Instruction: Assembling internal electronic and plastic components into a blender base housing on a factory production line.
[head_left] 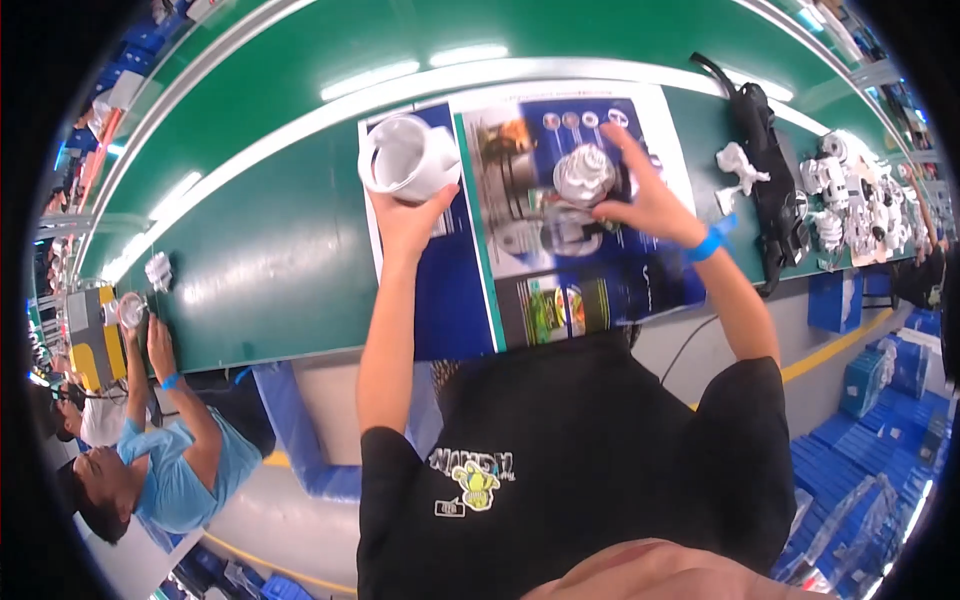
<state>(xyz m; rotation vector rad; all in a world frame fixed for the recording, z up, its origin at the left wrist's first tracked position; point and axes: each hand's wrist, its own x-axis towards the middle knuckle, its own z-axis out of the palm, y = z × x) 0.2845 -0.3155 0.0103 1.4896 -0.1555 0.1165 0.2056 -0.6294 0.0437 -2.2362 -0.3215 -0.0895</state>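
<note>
My left hand (408,220) is wrapped round a white, cup-shaped plastic housing (440,165) with a wide round mouth and a short side stub. It holds the housing over the left part of a large printed sheet (455,290), coloured blue and white with pictures. To the right, my right hand (655,195) has its thumb and fingers spread apart. Between and just left of those fingers is a white, round, ribbed part (583,175) over the sheet's pictures. Whether the fingertips touch this part is hard to tell, as the hand is slightly blurred.
The sheet lies on a long green workbench (270,280). A black, elongated object (762,170) lies right of it, beside a small white part (740,165) and a heap of white parts (860,200). Another person (190,450) works at the far left near a yellow-grey machine (92,340).
</note>
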